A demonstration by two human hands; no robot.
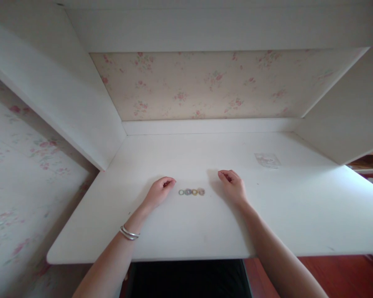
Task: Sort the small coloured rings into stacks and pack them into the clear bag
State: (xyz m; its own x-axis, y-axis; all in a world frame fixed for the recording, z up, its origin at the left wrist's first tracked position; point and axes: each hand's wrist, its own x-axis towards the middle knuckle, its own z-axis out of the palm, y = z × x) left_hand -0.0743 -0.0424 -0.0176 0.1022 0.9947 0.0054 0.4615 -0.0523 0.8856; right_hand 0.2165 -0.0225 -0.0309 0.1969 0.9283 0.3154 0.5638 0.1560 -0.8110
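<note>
A short row of several small rings (192, 192), greenish, grey, yellow and pinkish, lies on the white desk (186, 231). My left hand (159, 191) rests on the desk just left of the row, fingers loosely curled under, holding nothing that I can see. My right hand (232, 185) rests just right of the row, its fingers also curled in. Neither hand touches the rings. A silver bangle (129, 233) is on my left wrist.
The desk sits in a white alcove with side panels (81, 107) left and right, a shelf above and floral wallpaper (211, 85) behind. A small clear patch or sticker (267, 159) lies at the back right. Red floor shows below the front edge.
</note>
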